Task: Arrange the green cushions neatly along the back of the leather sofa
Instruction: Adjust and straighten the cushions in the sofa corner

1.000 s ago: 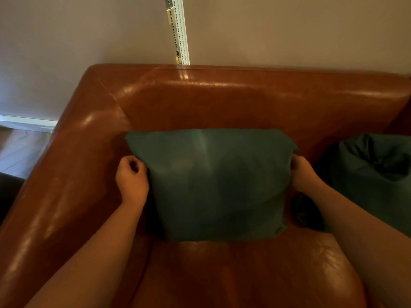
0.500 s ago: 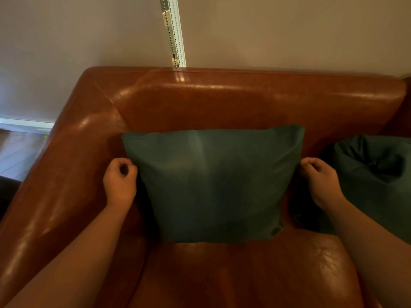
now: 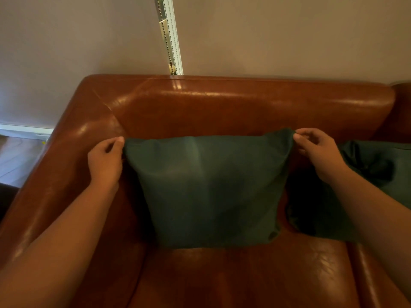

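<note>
At the frame's centre a green cushion is standing against the leather sofa back; the left hand is pinching its upper left corner; the right hand is pinching its upper right corner. A second green cushion is lying slumped at the right edge; no writing is showing.
</note>
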Tool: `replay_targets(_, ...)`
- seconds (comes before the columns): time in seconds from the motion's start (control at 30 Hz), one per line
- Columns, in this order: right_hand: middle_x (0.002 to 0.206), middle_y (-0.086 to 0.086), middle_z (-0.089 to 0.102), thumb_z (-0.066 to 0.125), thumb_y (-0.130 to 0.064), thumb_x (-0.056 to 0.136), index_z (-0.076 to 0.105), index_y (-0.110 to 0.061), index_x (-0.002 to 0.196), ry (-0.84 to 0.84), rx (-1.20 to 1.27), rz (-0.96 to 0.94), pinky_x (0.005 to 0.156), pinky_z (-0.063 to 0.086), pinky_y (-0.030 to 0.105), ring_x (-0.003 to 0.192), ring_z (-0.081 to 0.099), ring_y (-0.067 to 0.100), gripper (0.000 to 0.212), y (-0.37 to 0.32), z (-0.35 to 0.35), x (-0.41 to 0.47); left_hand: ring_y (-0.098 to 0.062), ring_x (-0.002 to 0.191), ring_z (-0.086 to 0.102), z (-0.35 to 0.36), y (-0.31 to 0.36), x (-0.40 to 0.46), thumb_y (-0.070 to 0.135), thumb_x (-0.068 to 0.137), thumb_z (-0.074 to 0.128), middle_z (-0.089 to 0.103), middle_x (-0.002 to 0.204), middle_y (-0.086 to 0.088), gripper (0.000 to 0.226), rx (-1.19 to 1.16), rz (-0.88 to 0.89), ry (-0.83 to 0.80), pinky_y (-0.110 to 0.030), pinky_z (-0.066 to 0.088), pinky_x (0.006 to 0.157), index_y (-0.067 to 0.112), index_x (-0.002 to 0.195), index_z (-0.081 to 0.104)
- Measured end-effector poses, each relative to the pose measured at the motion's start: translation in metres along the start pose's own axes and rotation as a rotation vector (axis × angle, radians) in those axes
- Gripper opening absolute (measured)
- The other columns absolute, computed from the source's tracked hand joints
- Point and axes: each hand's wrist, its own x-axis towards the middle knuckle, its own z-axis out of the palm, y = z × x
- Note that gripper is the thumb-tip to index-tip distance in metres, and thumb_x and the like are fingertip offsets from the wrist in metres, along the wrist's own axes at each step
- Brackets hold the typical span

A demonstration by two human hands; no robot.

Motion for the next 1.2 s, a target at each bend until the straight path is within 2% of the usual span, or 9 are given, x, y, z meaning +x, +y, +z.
replay_targets(0.13, 0.097, 0.005, 0.062, 0.067, -0.03, 0.087, 0.065, -0.014, 0.098, -0.015, -0.079, 0.028, 0.082, 0.046, 0.034, 0.092, 0.059, 0.018, 0.019, -0.01, -0.001, 0.009, -0.018, 0.089, 0.062, 0.001, 0.003, 0.005, 0.023, 0.087, 0.063, 0.069, 0.095, -0.008, 0.012, 0.153, 0.041, 0.04, -0.036, 0.05, 0.082, 0.014, 0.091, 0.07)
replay_targets(0.3, 0.096, 0.003, 0.062, 0.063, -0.022, 0.09, 0.065, -0.017, 0.085, 0.008, -0.039, 0.118, 0.081, 0.045, 0.035, 0.091, 0.057, 0.017, 0.008, -0.015, -0.004, 0.009, -0.014, 0.085, 0.057, 0.002, 0.01, 0.005, 0.015, 0.088, 0.062, 0.062, 0.091, -0.002, 0.011, 0.288, 0.103, 0.053, -0.026, 0.042, 0.074, 0.01, 0.097, 0.066)
replay_targets(0.47, 0.085, 0.002, 0.056, 0.061, -0.015, 0.089, 0.059, -0.015, 0.077, 0.156, 0.257, 0.293, 0.069, 0.045, 0.031, 0.088, 0.054, 0.02, 0.012, -0.005, 0.004, 0.002, -0.015, 0.086, 0.057, 0.01, 0.006, 0.0, 0.015, 0.088, 0.06, 0.061, 0.091, -0.003, 0.016, 0.144, 0.08, 0.188, -0.031, 0.048, 0.082, 0.009, 0.102, 0.065)
replay_targets(0.6, 0.087, 0.0, 0.057, 0.059, -0.013, 0.091, 0.059, -0.016, 0.092, 0.185, 0.262, 0.248, 0.07, 0.046, 0.029, 0.085, 0.057, 0.017, 0.004, -0.002, 0.004, -0.003, -0.019, 0.091, 0.061, 0.008, 0.003, -0.002, 0.018, 0.088, 0.06, 0.064, 0.096, -0.007, 0.018, 0.14, 0.109, 0.146, -0.038, 0.05, 0.088, 0.01, 0.103, 0.065)
replay_targets(0.73, 0.091, 0.007, 0.057, 0.045, -0.01, 0.09, 0.059, -0.013, 0.106, 0.402, -0.154, -0.304, 0.074, 0.043, 0.034, 0.077, 0.052, 0.011, 0.022, -0.007, 0.013, -0.031, -0.032, 0.107, 0.053, 0.005, 0.023, -0.021, 0.02, 0.092, 0.051, 0.06, 0.111, -0.017, 0.024, 0.406, 0.48, 0.11, -0.037, 0.037, 0.094, 0.008, 0.109, 0.062)
replay_targets(0.83, 0.123, 0.012, 0.059, 0.042, -0.013, 0.09, 0.056, -0.007, 0.122, 0.197, -0.526, -0.799, 0.106, 0.032, 0.037, 0.118, 0.048, 0.024, 0.036, -0.006, 0.061, -0.068, -0.032, 0.123, 0.042, 0.035, 0.039, -0.075, 0.026, 0.093, 0.044, 0.052, 0.132, -0.018, 0.038, 0.585, 0.847, -0.097, -0.04, 0.028, 0.104, 0.009, 0.125, 0.056)
replay_targets(0.9, 0.143, 0.009, 0.046, 0.04, -0.025, 0.096, 0.046, -0.01, 0.136, 0.012, -0.737, -0.955, 0.115, 0.02, 0.046, 0.136, 0.035, 0.027, 0.043, 0.002, 0.099, -0.088, -0.031, 0.135, 0.031, 0.062, 0.03, -0.116, 0.039, 0.091, 0.041, 0.039, 0.147, -0.016, 0.055, 0.786, 1.018, -0.328, -0.048, 0.021, 0.11, 0.01, 0.138, 0.043)
replay_targets(1.03, 0.156, 0.003, 0.027, 0.024, -0.046, 0.1, 0.031, -0.016, 0.147, -0.108, -1.046, -0.897, 0.114, 0.017, 0.056, 0.145, 0.019, 0.024, 0.057, 0.022, 0.122, -0.088, -0.024, 0.145, 0.016, 0.082, 0.001, -0.144, 0.053, 0.093, 0.03, 0.02, 0.157, -0.009, 0.068, 1.047, 1.046, -0.436, -0.056, 0.011, 0.114, 0.016, 0.149, 0.021)
replay_targets(1.2, 0.156, 0.0, 0.027, 0.018, -0.051, 0.099, 0.029, -0.018, 0.149, -0.082, -1.196, -0.734, 0.114, 0.014, 0.057, 0.145, 0.021, 0.023, 0.061, 0.027, 0.082, -0.057, -0.027, 0.144, 0.021, 0.067, 0.001, -0.116, 0.054, 0.091, 0.032, 0.023, 0.156, -0.011, 0.068, 1.139, 0.89, -0.372, -0.059, 0.006, 0.114, 0.016, 0.147, 0.029)
